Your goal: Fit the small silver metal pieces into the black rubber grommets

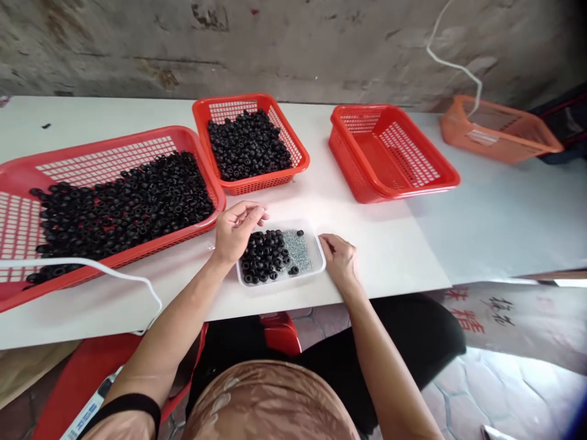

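Note:
A clear plastic box sits on the table in front of me. Black ring-shaped parts fill its left side, and small silvery pieces lie on its right, with a few black rings among them. Above the box's left end is my left hand, thumb and fingers drawn together; whatever is between them is too small or hidden to make out. My right hand is closed at the right end of the box, its fingertips at the rim.
Two red baskets, a large one at left and a smaller one behind the box, hold many black rings. Stacked red baskets stand back right, an orange basket farther right. A white cable crosses the left side. A wall runs behind.

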`<state>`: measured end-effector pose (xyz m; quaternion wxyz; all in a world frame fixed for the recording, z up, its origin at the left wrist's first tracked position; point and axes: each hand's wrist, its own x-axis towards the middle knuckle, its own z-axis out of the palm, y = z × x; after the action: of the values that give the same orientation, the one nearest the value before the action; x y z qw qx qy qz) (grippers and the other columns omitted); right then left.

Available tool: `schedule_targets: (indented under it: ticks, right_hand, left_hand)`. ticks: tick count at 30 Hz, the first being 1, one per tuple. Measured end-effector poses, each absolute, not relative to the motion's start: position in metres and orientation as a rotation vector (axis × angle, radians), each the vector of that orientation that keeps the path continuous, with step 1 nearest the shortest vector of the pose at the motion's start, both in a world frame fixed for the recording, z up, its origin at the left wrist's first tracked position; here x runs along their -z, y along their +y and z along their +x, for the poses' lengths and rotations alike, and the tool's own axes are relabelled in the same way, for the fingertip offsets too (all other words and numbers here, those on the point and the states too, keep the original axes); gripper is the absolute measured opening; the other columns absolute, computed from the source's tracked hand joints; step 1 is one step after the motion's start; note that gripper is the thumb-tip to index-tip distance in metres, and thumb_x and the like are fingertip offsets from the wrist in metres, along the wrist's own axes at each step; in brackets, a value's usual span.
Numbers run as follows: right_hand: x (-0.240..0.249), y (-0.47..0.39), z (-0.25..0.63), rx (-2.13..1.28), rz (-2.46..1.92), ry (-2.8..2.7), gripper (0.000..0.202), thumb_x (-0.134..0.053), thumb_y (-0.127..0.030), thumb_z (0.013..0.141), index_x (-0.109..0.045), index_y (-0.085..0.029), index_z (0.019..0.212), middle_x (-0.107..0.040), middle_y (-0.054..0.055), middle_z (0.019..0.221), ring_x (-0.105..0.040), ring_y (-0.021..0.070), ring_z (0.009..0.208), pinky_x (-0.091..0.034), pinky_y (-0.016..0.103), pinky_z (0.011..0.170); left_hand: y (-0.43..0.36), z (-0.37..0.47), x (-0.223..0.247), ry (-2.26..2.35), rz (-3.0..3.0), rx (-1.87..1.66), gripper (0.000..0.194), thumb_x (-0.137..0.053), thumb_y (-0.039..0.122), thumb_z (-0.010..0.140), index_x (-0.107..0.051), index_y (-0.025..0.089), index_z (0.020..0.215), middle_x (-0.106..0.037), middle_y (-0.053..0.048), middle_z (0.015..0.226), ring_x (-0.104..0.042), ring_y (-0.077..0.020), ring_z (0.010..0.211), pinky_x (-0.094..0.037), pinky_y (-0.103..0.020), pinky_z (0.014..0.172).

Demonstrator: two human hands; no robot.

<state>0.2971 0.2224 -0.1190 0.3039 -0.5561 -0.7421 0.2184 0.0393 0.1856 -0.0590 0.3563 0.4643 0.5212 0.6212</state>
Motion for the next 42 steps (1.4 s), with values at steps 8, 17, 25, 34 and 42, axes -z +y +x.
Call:
schedule_targets:
  ticks: [8,17,25,34,42]
  right_hand:
    - [0.116,0.222,0.298,-0.6,-1.474,-1.955,0.036,-0.048,-0.042,0.094,-0.075,-0.018,0.092,-0.073,0.007,0.087,-0.064,0.0179,0.075,-0.045,0.026,0.07]
    - [0.116,0.221,0.299,-0.642,-1.499,-1.946,0.04,-0.046,-0.041,0.091,-0.074,-0.013,0.099,-0.072,0.006,0.085,-0.064,0.0175,0.078,-0.046,0.024,0.067]
    - [0.116,0.223,0.296,-0.653,-1.585,-1.862,0.045,-0.049,-0.047,0.084,-0.074,-0.01,0.093,-0.068,0.005,0.072,-0.06,0.017,0.067,-0.044,0.025,0.059]
    - [0.119,0.226,0.304,-0.701,-1.596,-1.802,0.055,-0.055,-0.057,0.077,-0.075,-0.009,0.095,-0.072,0.011,0.078,-0.065,0.024,0.073,-0.048,0.031,0.065]
    - [0.126,0.233,0.307,-0.725,-1.621,-1.772,0.06,-0.056,-0.06,0.069,-0.078,-0.011,0.095,-0.073,0.011,0.077,-0.067,0.0282,0.078,-0.05,0.033,0.068]
  left_hand:
    - [0.195,0.032,0.066,1.144,1.158,-1.606,0.03,-0.067,0.049,0.087,-0.075,0.02,0.088,-0.077,-0.007,0.093,-0.07,-0.0194,0.086,-0.052,-0.031,0.076]
    - [0.199,0.027,0.082,1.036,1.152,-1.58,0.05,-0.052,0.064,0.091,-0.075,0.02,0.095,-0.076,-0.01,0.105,-0.069,-0.0243,0.104,-0.05,-0.039,0.096]
    - [0.204,0.033,0.103,0.977,0.802,-1.473,0.055,-0.055,0.067,0.086,-0.073,0.015,0.088,-0.077,-0.011,0.094,-0.071,-0.0219,0.087,-0.053,-0.038,0.089]
    - [0.216,0.039,0.112,1.217,0.806,-1.463,0.066,-0.035,0.068,0.093,-0.067,0.011,0.084,-0.075,-0.016,0.089,-0.071,-0.0231,0.085,-0.055,-0.038,0.086]
    - [0.116,0.028,0.106,1.873,1.156,-1.416,0.03,-0.048,0.043,0.097,-0.067,0.019,0.095,-0.072,-0.008,0.097,-0.065,-0.0233,0.095,-0.05,-0.037,0.092]
